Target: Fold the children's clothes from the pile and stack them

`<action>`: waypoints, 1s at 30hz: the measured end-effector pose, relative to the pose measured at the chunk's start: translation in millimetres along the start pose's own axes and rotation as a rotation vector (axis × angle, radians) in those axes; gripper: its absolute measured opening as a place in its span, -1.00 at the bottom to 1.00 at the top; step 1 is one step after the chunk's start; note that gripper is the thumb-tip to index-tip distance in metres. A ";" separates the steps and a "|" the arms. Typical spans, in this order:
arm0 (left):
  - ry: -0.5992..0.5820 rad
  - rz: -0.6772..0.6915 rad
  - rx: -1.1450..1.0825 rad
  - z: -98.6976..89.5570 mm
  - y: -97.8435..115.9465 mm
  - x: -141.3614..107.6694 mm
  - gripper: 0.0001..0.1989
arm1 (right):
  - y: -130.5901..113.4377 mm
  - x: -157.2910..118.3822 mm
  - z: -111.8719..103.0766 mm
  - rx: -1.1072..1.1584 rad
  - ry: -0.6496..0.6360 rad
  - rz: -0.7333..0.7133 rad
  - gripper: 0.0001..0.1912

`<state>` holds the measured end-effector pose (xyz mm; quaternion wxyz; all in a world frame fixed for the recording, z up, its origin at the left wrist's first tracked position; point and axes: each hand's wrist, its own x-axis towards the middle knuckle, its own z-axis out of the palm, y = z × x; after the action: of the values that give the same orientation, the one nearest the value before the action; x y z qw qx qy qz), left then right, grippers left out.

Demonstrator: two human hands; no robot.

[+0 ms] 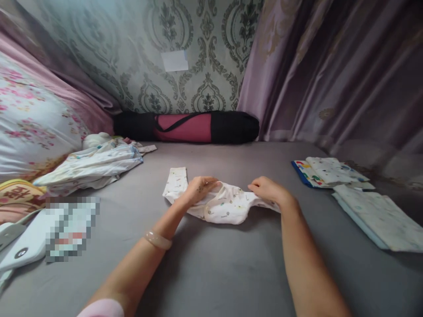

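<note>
A small white baby shirt (228, 204) with a sparse print lies spread on the grey sheet. My left hand (201, 189) is at its upper edge, the fingers bent over the cloth near the neckline; part of the grip is hidden behind the hand. One sleeve (176, 180) sticks out to the left and bends upward. On the other side, my right hand (269, 191) pinches the right sleeve, its fingers closed on the fabric. A pale bangle (157, 240) circles my left wrist.
Folded baby clothes (380, 215) and a second folded stack (330, 171) sit at right. Loose clothes (95, 165) lie left beside a floral pillow (36, 114). A white device (35, 237) is nearer. A black and red roll bag (185, 127) lies along the wall.
</note>
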<state>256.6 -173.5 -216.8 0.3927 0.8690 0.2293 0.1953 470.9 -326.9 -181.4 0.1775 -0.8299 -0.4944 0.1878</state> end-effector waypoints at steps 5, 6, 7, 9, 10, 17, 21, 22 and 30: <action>0.090 0.117 0.036 -4.9 7.0 2.5 -0.64 | -26.1 3.4 9.7 0.230 0.102 -0.344 -0.76; 0.098 0.128 0.030 -6.1 9.3 2.8 -0.64 | -31.6 4.1 13.7 0.306 0.074 -0.388 -0.74; 0.100 0.131 0.026 -6.9 11.1 3.1 -0.64 | -36.2 5.1 18.4 0.372 0.041 -0.423 -0.73; 0.101 0.119 0.027 -7.8 13.2 3.5 -0.63 | -42.5 7.7 28.4 0.451 0.002 -0.467 -0.70; 0.096 0.112 0.028 -7.9 13.6 3.5 -0.62 | -44.4 9.0 33.2 0.469 0.002 -0.475 -0.69; 0.048 0.096 0.031 -16.8 15.9 -1.3 -0.62 | -49.8 12.7 44.2 0.496 0.067 -0.437 -0.77; 0.194 0.026 0.004 -36.8 8.8 -11.8 -0.62 | -47.3 12.1 39.5 0.464 0.091 -0.426 -0.81; 0.239 0.004 -0.002 -43.0 5.1 -16.5 -0.61 | -45.9 12.3 38.9 0.451 0.100 -0.423 -0.80; 0.276 -0.093 0.033 -81.7 -18.4 -74.1 -0.69 | -40.5 14.8 40.7 0.509 0.057 -0.332 -0.74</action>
<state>149.0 -155.2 -192.5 0.3517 0.8287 0.3241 0.2907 427.0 -291.2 -199.3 0.4220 -0.6714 -0.5552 0.2507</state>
